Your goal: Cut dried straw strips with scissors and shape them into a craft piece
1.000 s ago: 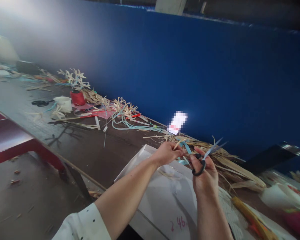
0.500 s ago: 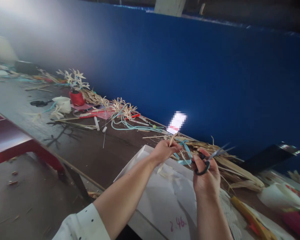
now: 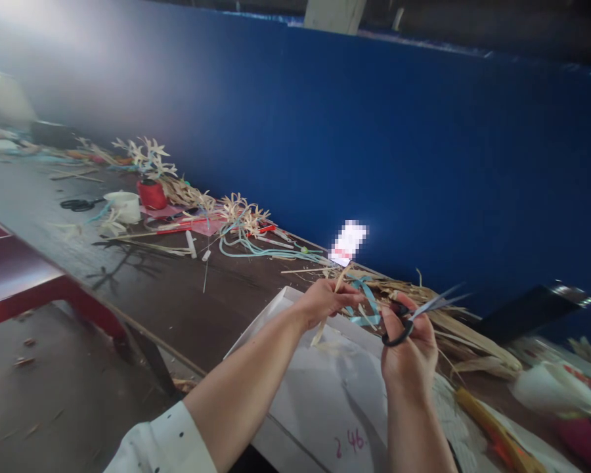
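Pale, husk-like strip (image 3: 341, 281) pinched in our left hand (image 3: 328, 303), fingers narrow on it: upper end out toward one o'clock, lower end toward seven, above the white box (image 3: 320, 394). Black-handled scissors (image 3: 429, 305) in our right hand (image 3: 408, 341), at four o'clock from the left; we grip them by the loops, blades slightly parted, aimed at two o'clock, away from the strip. Whether the right fingertips also pinch a strand, we cannot tell.

Light-blue ribbon (image 3: 372, 301) looped just beyond the gap between our hands. Dried husks (image 3: 473, 337) heaped at three o'clock from the right hand. Red figures (image 3: 352, 443) on the box at six, reading 2.46. Bright blurred panel (image 3: 349, 242) near, at one o'clock from the left hand.

Out toward ten, on the dark surface (image 3: 187, 302), we note pale-blue cords (image 3: 256, 253), then curled pale flowers (image 3: 243, 213). Farther along the same line: red spool (image 3: 152, 196), white cup-shaped piece (image 3: 127, 209), second pair of scissors (image 3: 79, 205). Blue wall (image 3: 398, 131) closes off twelve.
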A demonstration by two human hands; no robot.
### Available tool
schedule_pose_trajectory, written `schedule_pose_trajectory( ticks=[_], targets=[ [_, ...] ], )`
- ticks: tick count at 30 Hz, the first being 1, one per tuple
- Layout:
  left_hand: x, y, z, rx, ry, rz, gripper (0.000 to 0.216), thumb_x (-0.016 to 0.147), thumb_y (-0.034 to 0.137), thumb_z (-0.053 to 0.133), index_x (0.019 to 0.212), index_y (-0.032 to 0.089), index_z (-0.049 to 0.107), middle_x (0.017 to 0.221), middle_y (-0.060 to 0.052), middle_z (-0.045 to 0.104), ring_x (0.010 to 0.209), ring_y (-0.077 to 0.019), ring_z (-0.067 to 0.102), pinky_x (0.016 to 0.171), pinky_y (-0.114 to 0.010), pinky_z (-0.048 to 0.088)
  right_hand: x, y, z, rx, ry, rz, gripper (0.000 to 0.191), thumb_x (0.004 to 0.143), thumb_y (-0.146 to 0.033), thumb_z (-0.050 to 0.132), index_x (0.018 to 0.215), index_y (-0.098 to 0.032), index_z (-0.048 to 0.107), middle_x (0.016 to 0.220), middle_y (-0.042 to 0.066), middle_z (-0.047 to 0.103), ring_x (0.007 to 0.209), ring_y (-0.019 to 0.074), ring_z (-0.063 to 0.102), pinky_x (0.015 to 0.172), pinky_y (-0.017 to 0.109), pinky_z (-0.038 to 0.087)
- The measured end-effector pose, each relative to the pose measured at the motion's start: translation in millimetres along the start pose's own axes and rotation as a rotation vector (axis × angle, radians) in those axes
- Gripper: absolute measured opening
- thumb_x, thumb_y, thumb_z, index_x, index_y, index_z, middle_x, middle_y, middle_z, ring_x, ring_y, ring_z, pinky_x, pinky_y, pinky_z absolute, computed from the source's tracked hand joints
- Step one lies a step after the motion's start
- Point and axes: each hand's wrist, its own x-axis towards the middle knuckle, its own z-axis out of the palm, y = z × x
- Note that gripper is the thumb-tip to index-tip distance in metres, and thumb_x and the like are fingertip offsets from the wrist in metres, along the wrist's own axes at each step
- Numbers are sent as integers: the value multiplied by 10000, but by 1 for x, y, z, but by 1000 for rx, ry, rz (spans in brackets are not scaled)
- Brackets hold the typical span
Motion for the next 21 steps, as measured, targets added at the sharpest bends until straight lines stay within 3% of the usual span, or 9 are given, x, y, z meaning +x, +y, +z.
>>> schedule_pose_trajectory(
  ticks=[12, 21],
  targets=[
    [0, 1, 1, -34, 27, -2, 348, 571, 368, 725, 811, 124, 656, 562, 38, 487, 454, -24, 318, 424, -200, 198, -1, 0, 0, -46, -60, 18, 420, 668, -228, 715, 1073, -213, 603, 847, -11, 627, 732, 113, 587, 707, 258, 459],
    [-1, -2, 2, -8, -45, -11, 374, 559, 382, 723, 829, 133, 652, 645, 11, 563, 488, -31, 378, 431, -189, 198, -4, 1, 3, -34, -96, 28, 419, 673, -234, 718, 1077, -219, 606, 843, -9, 623, 724, 109, 577, 721, 266, 459]
  ],
)
